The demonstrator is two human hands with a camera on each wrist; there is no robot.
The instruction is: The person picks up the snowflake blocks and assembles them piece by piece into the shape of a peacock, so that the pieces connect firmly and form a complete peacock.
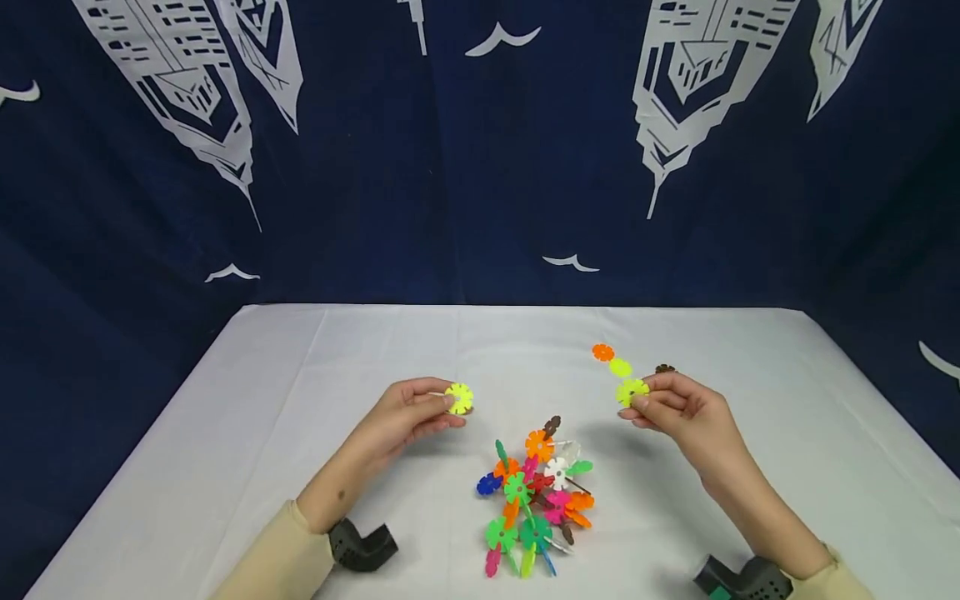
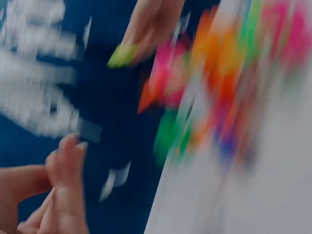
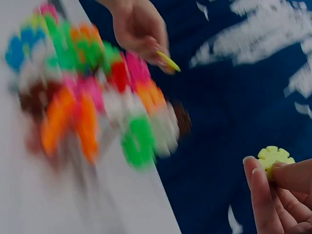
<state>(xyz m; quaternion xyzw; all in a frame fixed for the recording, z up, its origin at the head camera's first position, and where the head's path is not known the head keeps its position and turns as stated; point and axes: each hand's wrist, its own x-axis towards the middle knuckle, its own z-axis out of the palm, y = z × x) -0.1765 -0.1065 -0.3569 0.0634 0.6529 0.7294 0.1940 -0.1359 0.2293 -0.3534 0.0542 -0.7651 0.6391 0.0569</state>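
Note:
My left hand pinches a yellow notched plastic disc between thumb and fingers, held above the table. On the other side my right hand pinches a second yellow notched disc, also raised; the right wrist view shows this disc between thumb and fingertips. Between and nearer than the hands stands a cluster of interlocked snowflake discs in green, orange, pink, white, blue, red and brown. Neither hand touches it. The left wrist view is blurred, and the left hand's disc is hidden there.
Beyond the right hand lie an orange disc, a yellow disc and a brown disc, the last partly behind that hand. A white cloth covers the table. A dark blue printed curtain hangs behind it.

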